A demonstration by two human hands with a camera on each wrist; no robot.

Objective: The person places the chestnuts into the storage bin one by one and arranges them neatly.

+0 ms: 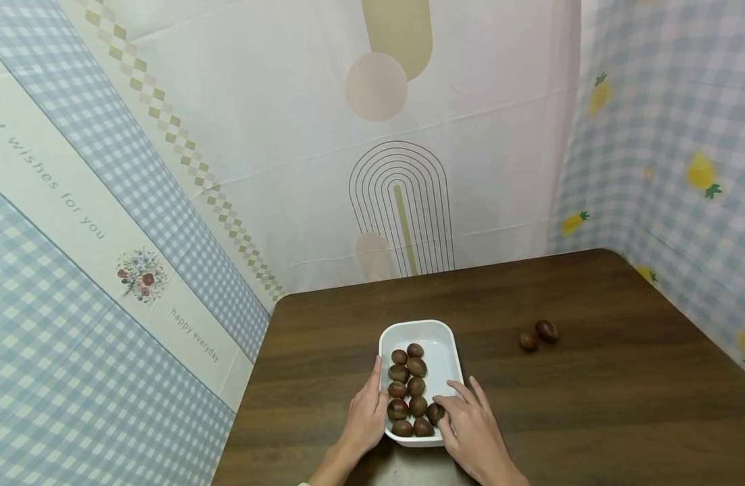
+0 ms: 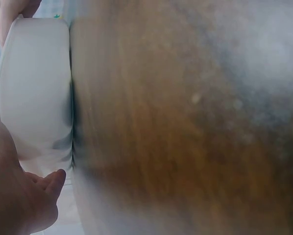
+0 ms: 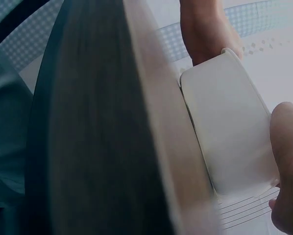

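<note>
A white rectangular dish [image 1: 440, 351] with rounded corners stands on the table, several brown chestnuts [image 1: 416, 366] lined up in two columns along its left side. My left hand [image 1: 365, 413] lies along the dish's left wall, its fingers extended against the outside. Over the near right part of the dish, my right hand [image 1: 472, 428] pinches a chestnut [image 1: 435, 412] between thumb and fingers, beside the near end of the columns. Both wrist views show the dish's outer wall [image 2: 36, 83] from low down; the chestnuts are hidden there.
Two loose chestnuts [image 1: 538, 335] lie close together on the dark wooden table [image 1: 597, 405], right of the dish. A patterned white cloth [image 1: 299, 169] hangs behind the table, with checked cloths [image 1: 658, 155] at the sides.
</note>
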